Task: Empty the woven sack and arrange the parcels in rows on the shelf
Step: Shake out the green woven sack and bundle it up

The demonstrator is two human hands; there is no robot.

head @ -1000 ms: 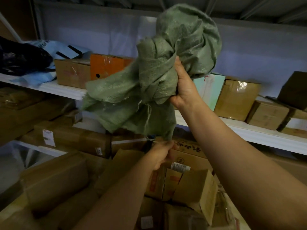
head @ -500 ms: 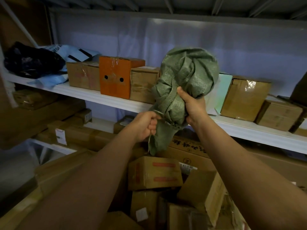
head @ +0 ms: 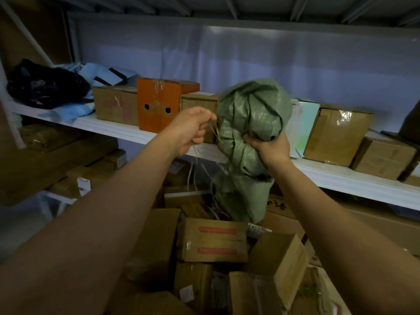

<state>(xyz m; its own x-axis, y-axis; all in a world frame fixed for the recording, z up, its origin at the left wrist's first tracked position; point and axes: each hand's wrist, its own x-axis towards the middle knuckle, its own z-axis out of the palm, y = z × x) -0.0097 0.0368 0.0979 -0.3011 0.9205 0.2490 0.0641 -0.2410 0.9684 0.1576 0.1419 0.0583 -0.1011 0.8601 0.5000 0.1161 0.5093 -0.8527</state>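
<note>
Both hands up at shelf height: right hand (head: 269,147) clenched round the bunched neck of the green woven sack (head: 252,114), left hand (head: 191,130) curled shut, pinching loose pale threads (head: 213,130) that trail from the sack's frayed edge. Sack wadded into a ball above the right fist, limp tail hanging below it over the heap; slack and collapsed, so judged already emptied and gathered up only to get it out of the way. Threads drawn sideways, probably to keep them from snagging or to strip them off.

Parcels split between two places. Row already standing along the white shelf (head: 118,127): a brown carton (head: 114,108), an orange box (head: 159,105) with two round holes in its face, more brown cartons and a pale teal box (head: 304,123) to the right, set edge to edge, fronts level with the shelf lip. Unsorted heap of cardboard boxes (head: 211,244) below, tilted and stacked at all angles, judged to be the sack's contents awaiting shelving. Black bag (head: 43,87) and blue-grey mailers at the shelf's far left.

Writing: red printed bars on the heap's central box, dark brush-style characters on a carton behind the sack's tail, white shipping labels on several boxes; none legible.
</note>
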